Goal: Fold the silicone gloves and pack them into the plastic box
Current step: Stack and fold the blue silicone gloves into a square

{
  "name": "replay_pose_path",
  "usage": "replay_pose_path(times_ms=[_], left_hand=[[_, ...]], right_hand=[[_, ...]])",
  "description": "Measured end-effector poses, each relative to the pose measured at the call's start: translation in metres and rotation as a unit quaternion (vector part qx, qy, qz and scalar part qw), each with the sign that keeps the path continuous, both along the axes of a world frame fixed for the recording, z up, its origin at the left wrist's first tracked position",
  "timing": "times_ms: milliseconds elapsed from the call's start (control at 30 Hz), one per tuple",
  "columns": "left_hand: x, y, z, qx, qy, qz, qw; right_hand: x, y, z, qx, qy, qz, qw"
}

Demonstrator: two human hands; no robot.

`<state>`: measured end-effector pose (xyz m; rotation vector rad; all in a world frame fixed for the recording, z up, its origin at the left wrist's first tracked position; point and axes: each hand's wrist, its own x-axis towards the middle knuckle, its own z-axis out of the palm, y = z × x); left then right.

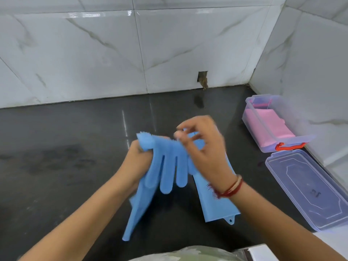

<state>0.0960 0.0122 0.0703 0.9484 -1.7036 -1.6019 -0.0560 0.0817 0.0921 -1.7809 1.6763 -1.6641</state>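
Two blue silicone gloves are held up above the dark counter. My left hand (136, 157) grips the bristled palm end of one blue glove (165, 166), whose fingers hang down toward me. My right hand (203, 147) pinches that glove's top edge, and behind it hangs the second blue glove (218, 204), cuff down with a small hanging tab. The clear plastic box (252, 117) stands open at the right by the wall, with folded pink gloves (273, 125) inside and a red latch on its near end.
The box's clear lid (308, 189) lies flat on the black counter (66, 147) just in front of the box. White marble-look tiled walls close the back and right sides. A small hole (203, 79) shows at the base of the back wall.
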Motion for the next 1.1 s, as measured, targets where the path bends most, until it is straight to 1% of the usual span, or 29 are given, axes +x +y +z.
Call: replay_pose_path(times_ms=[33,67,100,133,167,200,233,267,300,333,367,400,433,567,633,700,733,800,900,967,1100], left_hand=[[-0.005,-0.001,0.010,0.119,0.057,-0.048,0.990],[-0.010,-0.006,0.016,0.225,0.082,-0.057,0.969],[-0.015,-0.010,0.017,0.293,0.075,-0.054,0.952],[-0.022,-0.014,0.014,0.312,0.048,-0.050,0.947],[-0.030,-0.016,0.010,0.308,0.010,-0.039,0.951],[-0.039,-0.013,0.006,0.314,-0.008,-0.028,0.949],[-0.048,-0.010,0.000,0.338,-0.010,-0.021,0.941],[-0.055,-0.005,-0.009,0.372,-0.011,-0.016,0.928],[-0.061,0.002,-0.018,0.406,-0.013,-0.014,0.914],[-0.065,0.008,-0.029,0.439,-0.015,-0.014,0.898],[-0.068,0.015,-0.039,0.468,-0.010,-0.015,0.884],[-0.071,0.020,-0.049,0.484,0.000,-0.015,0.875],[-0.074,0.024,-0.057,0.495,0.012,-0.014,0.869],[-0.083,0.030,-0.067,0.525,0.081,-0.041,0.846],[-0.088,0.024,-0.062,0.519,0.119,-0.051,0.845],[-0.094,0.017,-0.053,0.510,0.157,-0.062,0.843],[-0.098,0.013,-0.049,0.508,0.169,-0.061,0.842],[-0.108,0.007,-0.046,0.503,0.168,-0.035,0.847],[-0.121,0.007,-0.051,0.517,0.141,0.036,0.844],[-0.125,0.012,-0.058,0.526,0.142,0.061,0.836],[-0.129,0.013,-0.058,0.529,0.175,0.081,0.826]], right_hand=[[-0.015,0.000,0.004,-0.008,-0.058,-0.029,0.998],[-0.032,-0.001,0.006,0.001,-0.128,-0.048,0.991],[-0.048,-0.001,0.003,0.027,-0.191,-0.059,0.980],[-0.064,-0.001,-0.003,0.072,-0.244,-0.057,0.965],[-0.076,0.000,-0.013,0.139,-0.298,-0.040,0.944],[-0.085,0.001,-0.026,0.215,-0.363,-0.009,0.906],[-0.090,0.004,-0.040,0.281,-0.439,0.033,0.853],[-0.092,0.009,-0.053,0.321,-0.506,0.078,0.797],[-0.092,0.014,-0.065,0.338,-0.553,0.121,0.751],[-0.092,0.018,-0.076,0.343,-0.582,0.159,0.720],[-0.090,0.022,-0.083,0.340,-0.597,0.185,0.703],[-0.088,0.025,-0.087,0.335,-0.599,0.192,0.701],[-0.086,0.027,-0.090,0.334,-0.590,0.184,0.711],[-0.090,0.025,-0.094,0.332,-0.500,0.102,0.793],[-0.096,0.020,-0.083,0.308,-0.478,0.090,0.818],[-0.104,0.011,-0.067,0.280,-0.470,0.090,0.832],[-0.109,0.005,-0.061,0.277,-0.463,0.087,0.837],[-0.120,-0.010,-0.057,0.301,-0.445,0.077,0.840],[-0.131,-0.030,-0.068,0.391,-0.415,0.050,0.820],[-0.135,-0.035,-0.079,0.433,-0.394,0.029,0.810],[-0.143,-0.045,-0.080,0.436,-0.370,0.023,0.820]])
